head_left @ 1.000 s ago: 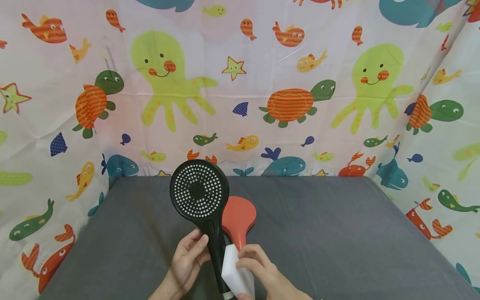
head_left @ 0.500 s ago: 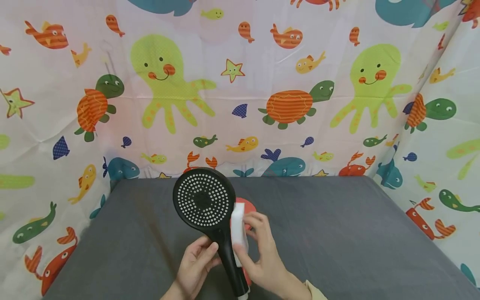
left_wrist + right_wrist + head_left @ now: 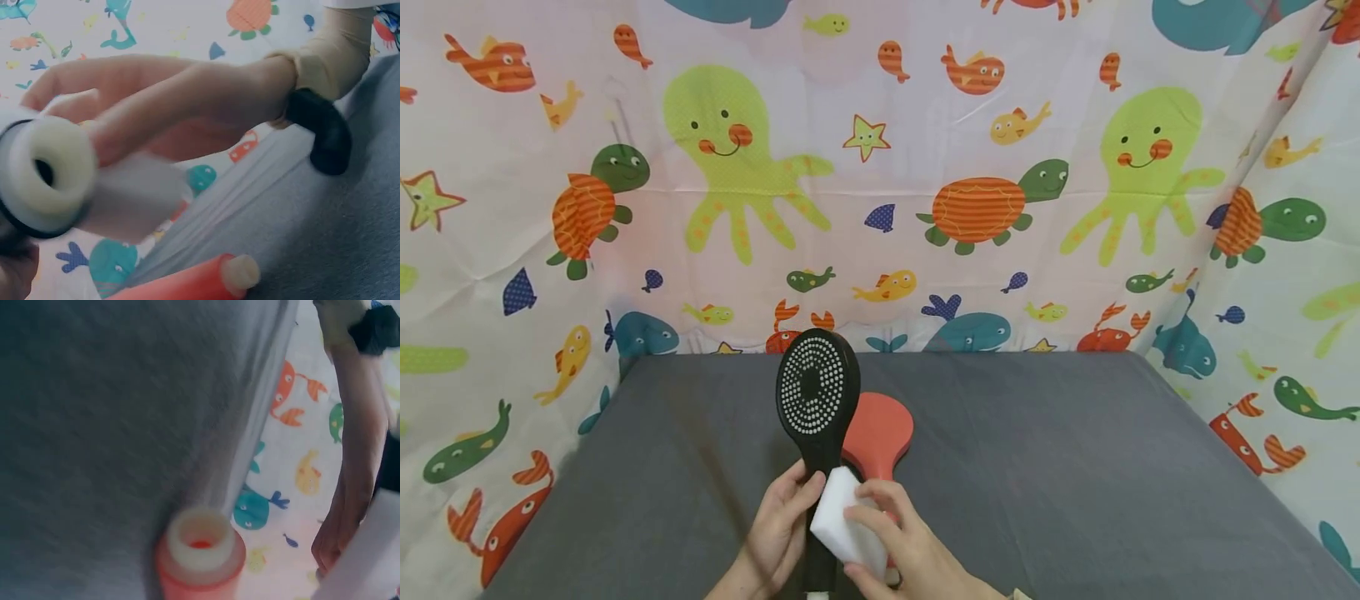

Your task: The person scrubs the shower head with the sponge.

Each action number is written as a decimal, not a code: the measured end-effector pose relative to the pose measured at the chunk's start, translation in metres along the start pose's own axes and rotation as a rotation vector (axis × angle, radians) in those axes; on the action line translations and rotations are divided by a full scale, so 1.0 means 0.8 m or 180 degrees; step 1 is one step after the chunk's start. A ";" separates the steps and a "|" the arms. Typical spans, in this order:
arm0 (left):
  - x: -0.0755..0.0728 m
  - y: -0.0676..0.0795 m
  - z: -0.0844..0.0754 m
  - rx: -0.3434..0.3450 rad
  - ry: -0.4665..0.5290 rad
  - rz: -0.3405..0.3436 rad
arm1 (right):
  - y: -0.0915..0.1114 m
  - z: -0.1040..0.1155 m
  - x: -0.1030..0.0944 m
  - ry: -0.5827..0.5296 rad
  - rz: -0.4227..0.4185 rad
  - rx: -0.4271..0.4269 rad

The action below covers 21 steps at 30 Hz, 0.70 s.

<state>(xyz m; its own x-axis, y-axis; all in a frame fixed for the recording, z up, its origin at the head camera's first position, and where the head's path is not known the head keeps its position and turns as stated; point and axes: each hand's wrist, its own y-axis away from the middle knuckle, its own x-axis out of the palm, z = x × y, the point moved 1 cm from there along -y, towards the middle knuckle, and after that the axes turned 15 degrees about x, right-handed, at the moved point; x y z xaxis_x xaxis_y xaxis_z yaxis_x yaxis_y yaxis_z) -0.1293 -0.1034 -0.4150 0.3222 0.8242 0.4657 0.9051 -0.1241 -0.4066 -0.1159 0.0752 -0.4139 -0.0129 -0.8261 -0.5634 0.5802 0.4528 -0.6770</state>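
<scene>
My left hand [image 3: 775,529] grips the handle of a black shower head [image 3: 844,400], its round spray face with pale nozzles turned partly to the left. My right hand [image 3: 913,542] pinches a white sponge block [image 3: 842,521] against the right side of that handle. In the left wrist view the handle's pale hollow end [image 3: 62,165] is close to the camera, with the sponge behind it. A red shower head [image 3: 880,429] lies on the grey cloth just right of the black one, its handle mostly hidden by my right hand; the right wrist view shows its pale open end [image 3: 200,544].
The grey cloth [image 3: 1112,467] covers the table on both sides. A white curtain [image 3: 865,83] printed with sea animals hangs behind and at both sides. A black band [image 3: 319,131] wraps the right wrist by the sleeve.
The sponge has gone up the handle toward the spray head, then back down it. The black shower head has turned on its axis, so its face looks narrower, and its handle stands more upright.
</scene>
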 end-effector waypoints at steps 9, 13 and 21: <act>-0.004 0.000 0.001 0.0394 0.0457 0.0588 | -0.028 0.001 0.000 -0.0112 -0.0502 -0.0086; -0.007 -0.003 -0.003 0.0531 0.0864 0.0784 | -0.011 0.009 0.000 0.0026 0.0035 -0.0282; -0.010 -0.006 -0.007 0.0420 0.0953 0.0689 | 0.008 0.015 -0.008 0.0133 0.0650 -0.0561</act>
<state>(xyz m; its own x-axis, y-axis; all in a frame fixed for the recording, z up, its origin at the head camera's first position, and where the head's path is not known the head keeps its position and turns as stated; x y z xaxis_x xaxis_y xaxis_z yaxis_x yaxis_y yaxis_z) -0.1347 -0.1123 -0.4118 0.5861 0.5866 0.5589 0.7702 -0.1891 -0.6091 -0.1025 0.0793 -0.4090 0.0542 -0.6987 -0.7134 0.4237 0.6630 -0.6171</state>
